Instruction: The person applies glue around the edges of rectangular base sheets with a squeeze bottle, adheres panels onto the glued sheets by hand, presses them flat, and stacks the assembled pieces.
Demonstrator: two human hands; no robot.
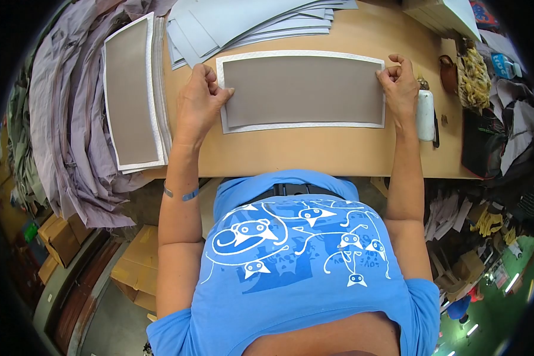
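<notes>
A rectangular grey-brown fabric panel with a white border (302,89) lies nearly flat over the tabletop in front of me, its long side running left to right. My left hand (202,98) pinches its left edge between thumb and curled fingers. At the upper right edge, my right hand (401,86) grips the same panel with thumb and fingertips. Left of my left hand rests a stack of similar bordered panels (135,95), turned lengthwise. Behind the held panel, pale blue-grey sheets (249,24) are spread in an uneven pile.
Mauve cloth pieces (80,113) hang over the table's left side. Near my right wrist are a white phone-like object (425,115) and a thin dark item. A brown cup (448,74), yellow fibres (476,77) and a blue-labelled bottle (505,66) crowd the wooden table's (314,154) right end.
</notes>
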